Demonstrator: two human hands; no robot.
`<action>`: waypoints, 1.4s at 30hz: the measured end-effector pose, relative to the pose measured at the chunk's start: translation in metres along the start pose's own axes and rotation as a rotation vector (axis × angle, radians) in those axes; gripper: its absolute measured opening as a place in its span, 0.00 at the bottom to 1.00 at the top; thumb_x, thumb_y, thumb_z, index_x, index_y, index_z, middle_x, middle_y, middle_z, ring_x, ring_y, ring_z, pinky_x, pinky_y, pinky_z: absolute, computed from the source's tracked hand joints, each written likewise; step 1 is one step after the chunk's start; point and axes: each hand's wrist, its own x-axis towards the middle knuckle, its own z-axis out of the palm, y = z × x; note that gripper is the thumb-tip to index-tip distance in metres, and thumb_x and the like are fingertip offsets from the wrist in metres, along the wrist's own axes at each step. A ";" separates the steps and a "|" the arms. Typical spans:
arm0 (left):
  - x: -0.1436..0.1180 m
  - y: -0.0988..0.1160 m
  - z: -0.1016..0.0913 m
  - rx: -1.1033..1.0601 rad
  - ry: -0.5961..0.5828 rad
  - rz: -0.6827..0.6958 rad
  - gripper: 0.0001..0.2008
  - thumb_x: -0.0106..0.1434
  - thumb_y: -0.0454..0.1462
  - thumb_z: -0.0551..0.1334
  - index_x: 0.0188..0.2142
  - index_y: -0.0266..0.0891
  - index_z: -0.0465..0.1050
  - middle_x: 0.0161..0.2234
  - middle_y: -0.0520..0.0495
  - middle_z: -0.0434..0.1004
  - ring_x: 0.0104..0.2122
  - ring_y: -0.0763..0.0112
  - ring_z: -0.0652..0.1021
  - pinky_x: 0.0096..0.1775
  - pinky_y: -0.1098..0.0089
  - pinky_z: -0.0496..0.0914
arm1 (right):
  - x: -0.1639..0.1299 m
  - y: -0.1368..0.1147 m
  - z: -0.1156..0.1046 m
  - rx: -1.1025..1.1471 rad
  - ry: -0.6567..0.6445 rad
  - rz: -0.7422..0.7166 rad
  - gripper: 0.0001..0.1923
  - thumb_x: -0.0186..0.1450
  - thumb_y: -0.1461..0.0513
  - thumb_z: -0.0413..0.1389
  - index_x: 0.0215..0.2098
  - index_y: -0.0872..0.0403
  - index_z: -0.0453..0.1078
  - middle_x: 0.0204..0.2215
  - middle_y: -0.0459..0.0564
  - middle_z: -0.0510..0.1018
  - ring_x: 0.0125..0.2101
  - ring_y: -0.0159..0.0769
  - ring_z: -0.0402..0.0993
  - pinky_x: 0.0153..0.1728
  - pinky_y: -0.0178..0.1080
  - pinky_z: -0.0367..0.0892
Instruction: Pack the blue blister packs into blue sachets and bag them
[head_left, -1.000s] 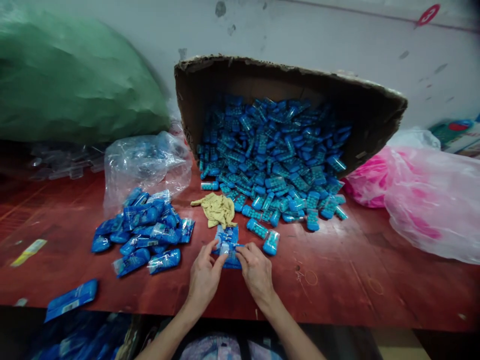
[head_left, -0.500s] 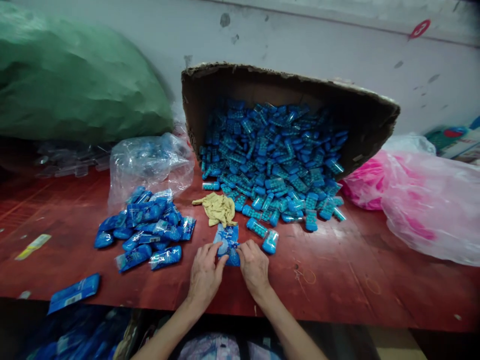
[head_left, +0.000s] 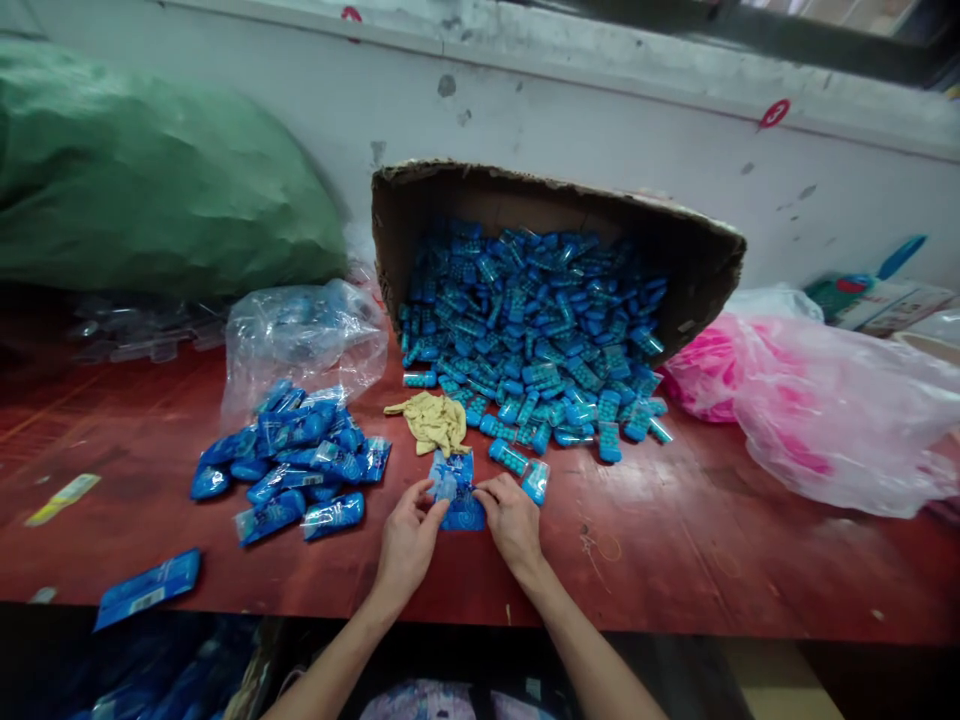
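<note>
A flat blue printed plastic sleeve (head_left: 463,513) lies on the red table between my hands. My left hand (head_left: 407,540) pinches its left edge between thumb and fingers. On the opposite edge, my right hand (head_left: 513,522) is closed with the fingertips on the sleeve. Just beyond the sleeve sits a crumpled yellow cloth-like piece (head_left: 433,422). Small clear containers with blue caps and blue beads (head_left: 535,482) lie close to my right hand. To the left is a pile of blue sleeved packs (head_left: 307,450).
A tipped cardboard box (head_left: 709,255) spills many containers onto the red table (head_left: 675,560). Clear plastic bag (head_left: 300,325) and green sack (head_left: 165,180) are on the left; a pink-filled bag (head_left: 840,410) on the right. One blue sleeve (head_left: 150,588) lies by the front edge.
The view has tilted up slightly and shifted right. Both hands stay at the sleeve's edges, with the left fingers a little more raised and the sleeve showing more.
</note>
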 end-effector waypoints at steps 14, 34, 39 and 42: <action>-0.001 0.013 0.015 -0.472 -0.105 -0.282 0.14 0.43 0.44 0.65 0.22 0.33 0.70 0.16 0.53 0.68 0.16 0.78 0.65 0.18 0.76 0.57 | -0.003 -0.020 0.003 0.976 -0.178 0.394 0.08 0.53 0.59 0.55 0.26 0.57 0.67 0.18 0.42 0.68 0.18 0.27 0.60 0.19 0.30 0.58; 0.015 0.026 0.028 -0.578 -0.197 -0.393 0.17 0.40 0.46 0.66 0.19 0.36 0.63 0.11 0.57 0.61 0.12 0.78 0.65 0.16 0.74 0.60 | 0.008 -0.021 0.013 0.938 -0.153 0.418 0.14 0.59 0.53 0.45 0.25 0.54 0.61 0.15 0.40 0.63 0.15 0.27 0.58 0.14 0.30 0.55; 0.007 0.026 0.021 -0.485 -0.159 -0.331 0.16 0.41 0.44 0.66 0.23 0.33 0.69 0.16 0.52 0.70 0.17 0.76 0.69 0.18 0.76 0.60 | 0.005 -0.020 0.008 0.973 -0.179 0.403 0.12 0.55 0.54 0.51 0.26 0.56 0.62 0.17 0.41 0.66 0.17 0.28 0.61 0.15 0.30 0.58; 0.005 0.026 0.024 -0.405 -0.051 -0.252 0.15 0.42 0.44 0.66 0.22 0.33 0.70 0.16 0.53 0.69 0.17 0.77 0.67 0.20 0.75 0.61 | 0.003 -0.021 0.011 0.938 -0.105 0.399 0.11 0.55 0.55 0.52 0.23 0.55 0.62 0.18 0.41 0.66 0.19 0.28 0.61 0.17 0.30 0.58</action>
